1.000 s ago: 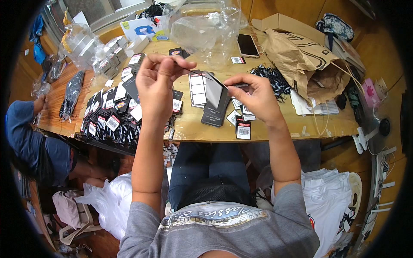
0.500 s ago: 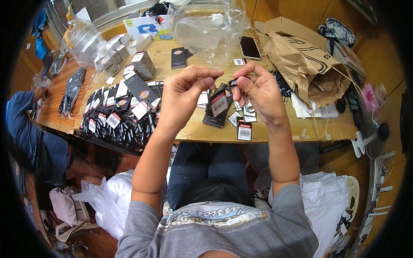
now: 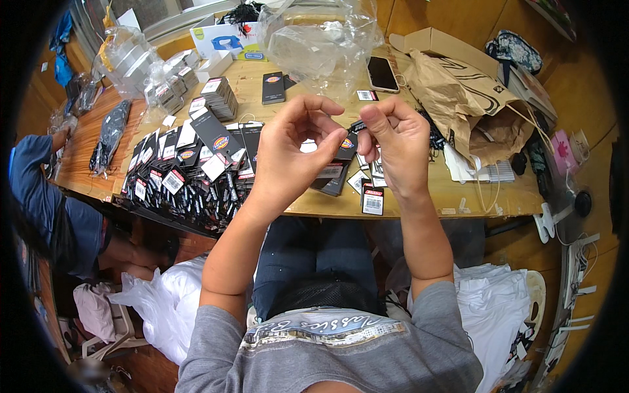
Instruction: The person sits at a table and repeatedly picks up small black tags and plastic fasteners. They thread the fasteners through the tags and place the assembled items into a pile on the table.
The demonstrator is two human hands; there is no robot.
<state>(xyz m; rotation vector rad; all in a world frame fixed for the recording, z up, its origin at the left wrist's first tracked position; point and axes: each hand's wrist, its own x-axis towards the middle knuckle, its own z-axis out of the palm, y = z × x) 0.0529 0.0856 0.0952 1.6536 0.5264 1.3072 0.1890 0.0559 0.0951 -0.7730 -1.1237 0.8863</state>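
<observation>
Over the table edge, my left hand (image 3: 295, 147) is raised with thumb and index finger apart in a curve; nothing is visible between their tips. Close beside it, my right hand (image 3: 400, 141) pinches a small black plastic tag fastener (image 3: 358, 126) between thumb and fingers. Below and behind my left hand lie black hang tags (image 3: 335, 183), partly hidden by it. A black tag with a white barcode label (image 3: 372, 202) lies near the table edge, below my right hand. To the left spreads a large heap of black hang tags (image 3: 173, 180) with strings.
A stack of tags (image 3: 219, 98), clear plastic bags (image 3: 318, 46), a phone (image 3: 382, 73) and a brown paper bag (image 3: 458, 98) stand or lie on the table (image 3: 419, 206). Another person's blue sleeve (image 3: 33, 164) is at the left. White garments (image 3: 488, 314) lie below right.
My left thumb and index finger have parted from their pinch. My right hand still pinches the fastener. The hanging barcode tag has dropped lower, mostly behind my left hand.
</observation>
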